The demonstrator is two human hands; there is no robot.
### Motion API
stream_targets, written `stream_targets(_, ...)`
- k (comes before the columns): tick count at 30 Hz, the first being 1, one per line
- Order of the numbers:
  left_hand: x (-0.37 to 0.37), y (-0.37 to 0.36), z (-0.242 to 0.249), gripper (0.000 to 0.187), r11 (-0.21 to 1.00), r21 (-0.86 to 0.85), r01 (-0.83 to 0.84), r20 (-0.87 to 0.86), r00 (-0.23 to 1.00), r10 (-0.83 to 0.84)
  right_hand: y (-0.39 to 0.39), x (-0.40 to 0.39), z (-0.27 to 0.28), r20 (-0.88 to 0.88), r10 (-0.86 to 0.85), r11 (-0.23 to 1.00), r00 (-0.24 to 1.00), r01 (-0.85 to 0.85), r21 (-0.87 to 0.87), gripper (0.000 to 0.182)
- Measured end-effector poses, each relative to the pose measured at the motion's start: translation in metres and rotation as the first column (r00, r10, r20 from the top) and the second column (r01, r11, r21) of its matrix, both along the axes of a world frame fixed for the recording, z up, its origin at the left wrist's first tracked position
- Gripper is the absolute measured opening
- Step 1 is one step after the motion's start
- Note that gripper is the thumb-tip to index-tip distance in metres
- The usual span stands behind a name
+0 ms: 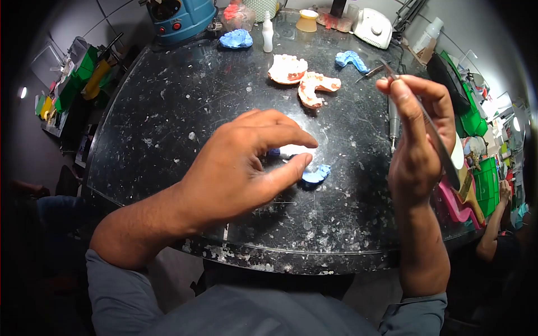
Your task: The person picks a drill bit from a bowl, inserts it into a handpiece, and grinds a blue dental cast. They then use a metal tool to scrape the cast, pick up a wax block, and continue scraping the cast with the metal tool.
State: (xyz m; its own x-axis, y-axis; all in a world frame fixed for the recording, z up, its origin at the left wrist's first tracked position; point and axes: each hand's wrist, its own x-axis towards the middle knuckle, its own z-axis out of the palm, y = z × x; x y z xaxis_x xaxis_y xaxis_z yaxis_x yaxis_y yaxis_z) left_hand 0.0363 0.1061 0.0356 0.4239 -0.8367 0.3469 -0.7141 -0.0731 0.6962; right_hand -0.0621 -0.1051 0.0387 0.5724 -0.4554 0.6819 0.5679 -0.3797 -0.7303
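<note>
My left hand point(252, 159) is over the middle of the bench, its thumb and index finger apart. Below and behind those fingers lies a blue moulded piece point(316, 175), partly hidden, with a white area beside it. My right hand point(417, 134) is raised at the right, its fingers closed round a slim metal hand tool point(443, 151). The tool's narrow tip points up and away, and its broader flat end hangs down past my palm. Two pinkish dental casts, one with teeth point(287, 69) and one horseshoe-shaped point(317, 88), sit beyond my left hand.
A black, plaster-flecked bench point(179, 112) spans the view. Behind are a blue impression point(236, 38), a white dropper bottle point(268, 35), a smaller blue piece point(352, 60), a blue machine point(182, 21) and a white device point(373, 28). A handpiece point(394, 120) lies near my right hand. Another person's arm point(496, 221) shows at right.
</note>
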Motion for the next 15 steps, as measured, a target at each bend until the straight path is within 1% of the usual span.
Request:
stream_targets(1, 0.001, 0.0, 0.0, 0.018, 1.0, -0.004, 0.003, -0.004, 1.0, -0.003, -0.008, 0.005, -0.002, 0.044, -0.013, 1.0, 0.999, 0.013, 0.01, 0.013)
stream_targets(3, 0.002, 0.0, 0.001, 0.014, 0.998, -0.015, 0.053, -0.101, 0.993, -0.054, -0.026, 0.008, -0.003, 0.003, -0.05, 0.999, 0.999, 0.05, 0.009, 0.012)
stream_targets(4, 0.0, 0.001, 0.003, 0.013, 0.999, -0.019, 0.048, -0.125, 0.991, -0.05, -0.032, 0.01, -0.003, -0.029, -0.109, 0.992, 0.994, 0.11, 0.053, 0.012)
stream_targets(5, 0.0, 0.001, 0.002, 0.013, 0.998, -0.025, 0.053, -0.126, 0.99, -0.056, -0.039, 0.012, -0.006, -0.026, -0.102, 0.992, 0.994, 0.104, 0.07, 0.016)
stream_targets(7, 0.002, 0.001, 0.0, 0.014, 0.991, -0.134, 0.002, -0.142, 0.99, -0.021, -0.048, 0.016, -0.01, -0.071, -0.098, 0.992, 0.993, 0.103, 0.076, 0.023)
stream_targets(8, 0.005, -0.002, 0.006, 0.02, 0.969, -0.228, -0.093, 0.175, 0.975, 0.135, -0.053, 0.019, -0.016, -0.13, -0.053, 0.995, 0.99, 0.063, 0.074, 0.029)
stream_targets(9, 0.012, -0.001, 0.002, 0.024, 0.968, -0.231, -0.096, 0.19, 0.972, 0.142, -0.054, 0.02, -0.021, -0.165, -0.054, 0.995, 0.985, 0.067, 0.071, 0.032)
stream_targets(11, 0.022, 0.001, 0.003, 0.022, 0.975, -0.191, -0.111, 0.26, 0.953, 0.159, -0.051, 0.021, -0.021, -0.274, -0.09, 0.996, 0.958, 0.092, -0.007, 0.03)
stream_targets(12, 0.025, 0.001, 0.001, 0.022, 0.974, -0.198, -0.114, 0.261, 0.951, 0.165, -0.049, 0.021, -0.022, -0.308, -0.112, 0.994, 0.945, 0.103, -0.046, 0.028)
stream_targets(14, 0.031, 0.0, -0.004, 0.016, 0.967, -0.213, -0.14, 0.039, 0.988, 0.152, -0.047, 0.02, -0.025, -0.32, -0.113, 0.991, 0.941, 0.082, -0.11, 0.024)
stream_targets(15, 0.031, -0.001, -0.004, 0.016, 0.965, -0.22, -0.144, 0.044, 0.987, 0.157, -0.045, 0.019, -0.023, -0.331, -0.112, 0.988, 0.937, 0.071, -0.134, 0.023)
